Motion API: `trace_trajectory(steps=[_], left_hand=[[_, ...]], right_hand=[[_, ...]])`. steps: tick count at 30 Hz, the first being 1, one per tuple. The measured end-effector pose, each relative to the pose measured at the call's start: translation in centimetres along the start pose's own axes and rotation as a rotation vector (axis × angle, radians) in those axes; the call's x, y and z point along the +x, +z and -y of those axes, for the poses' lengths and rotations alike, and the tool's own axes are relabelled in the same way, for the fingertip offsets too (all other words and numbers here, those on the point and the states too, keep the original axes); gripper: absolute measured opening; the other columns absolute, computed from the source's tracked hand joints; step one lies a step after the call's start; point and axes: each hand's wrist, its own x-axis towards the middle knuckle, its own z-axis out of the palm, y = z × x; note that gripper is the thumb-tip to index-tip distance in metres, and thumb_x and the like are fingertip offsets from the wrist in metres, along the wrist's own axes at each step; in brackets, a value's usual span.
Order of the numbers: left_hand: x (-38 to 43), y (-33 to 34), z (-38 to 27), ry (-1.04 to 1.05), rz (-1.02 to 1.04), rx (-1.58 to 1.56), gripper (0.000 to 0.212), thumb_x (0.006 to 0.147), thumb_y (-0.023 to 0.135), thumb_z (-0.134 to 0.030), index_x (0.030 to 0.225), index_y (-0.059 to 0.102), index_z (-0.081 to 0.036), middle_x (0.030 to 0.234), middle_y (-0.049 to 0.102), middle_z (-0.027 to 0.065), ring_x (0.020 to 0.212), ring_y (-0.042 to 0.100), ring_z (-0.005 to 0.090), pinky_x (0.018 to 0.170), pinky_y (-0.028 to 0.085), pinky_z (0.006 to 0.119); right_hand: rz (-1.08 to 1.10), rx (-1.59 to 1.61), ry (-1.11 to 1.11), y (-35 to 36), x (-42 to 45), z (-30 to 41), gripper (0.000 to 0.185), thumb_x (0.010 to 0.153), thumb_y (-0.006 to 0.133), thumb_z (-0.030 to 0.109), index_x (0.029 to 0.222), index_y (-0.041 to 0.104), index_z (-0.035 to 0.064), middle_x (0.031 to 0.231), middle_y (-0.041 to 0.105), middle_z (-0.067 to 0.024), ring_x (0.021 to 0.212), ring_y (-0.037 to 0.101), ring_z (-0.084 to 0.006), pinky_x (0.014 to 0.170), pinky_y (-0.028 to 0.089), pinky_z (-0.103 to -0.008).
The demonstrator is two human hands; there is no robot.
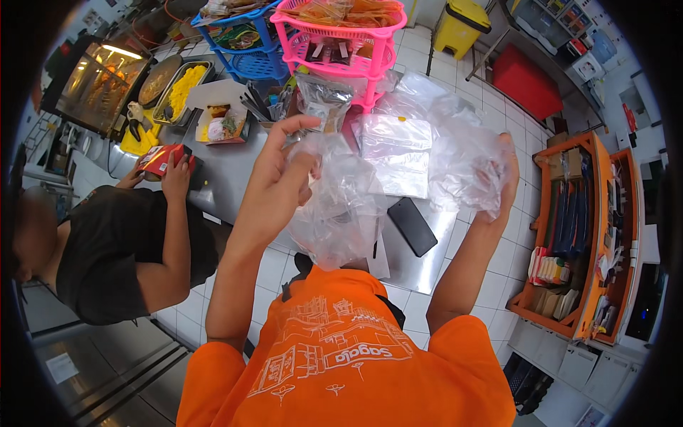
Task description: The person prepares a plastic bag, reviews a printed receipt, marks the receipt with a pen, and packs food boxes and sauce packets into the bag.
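My left hand (285,184) pinches the top of a clear plastic bag (341,213), which hangs over the metal table's near edge. My right hand (499,181) is raised at the right, with a crumpled clear plastic bag (464,165) bunched against its palm and fingers. Between the two hands a flat stack of clear plastic bags (397,155) lies on the table. Just below that stack rests a black smartphone (412,227). A strip of white paper (379,256) and a dark pen-like thing lie beside the phone, partly behind the hanging bag.
At my left a co-worker (122,245) holds a red food box (168,160). Behind are an open food box (224,117), a tray of yellow rice (184,93), a blue rack (256,58) and a pink rack (341,42). An orange shelf (571,235) stands at the right.
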Motion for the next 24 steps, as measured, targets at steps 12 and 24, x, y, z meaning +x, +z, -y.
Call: trace_trajectory(steps=[12,24], left_hand=[[-5.8,8.1,4.2,0.280,0.931,0.785,0.044,0.088,0.057,-0.008,0.131,0.049,-0.008,0.111,0.065,0.0196,0.081,0.066,0.0373,0.066,0.052,0.044],[-9.7,5.5,2.0,0.354,0.979,1.031,0.029,0.084,0.063,-0.016,0.111,0.059,-0.004,0.089,0.062,0.0097,0.078,0.065,0.0264,0.068,0.048,0.039]], right_hand=[[0.222,-0.417,-0.333,5.0,-3.0,2.4,0.023,0.087,0.062,0.021,0.096,0.064,0.0005,0.086,0.066,-0.0084,0.071,0.062,-0.0152,0.063,0.051,-0.0278],[1.887,-1.464,0.461,-0.1,-13.4,-15.2,0.022,0.084,0.057,0.014,0.095,0.070,0.0003,0.090,0.069,-0.0181,0.077,0.065,-0.0297,0.071,0.051,-0.0425]])
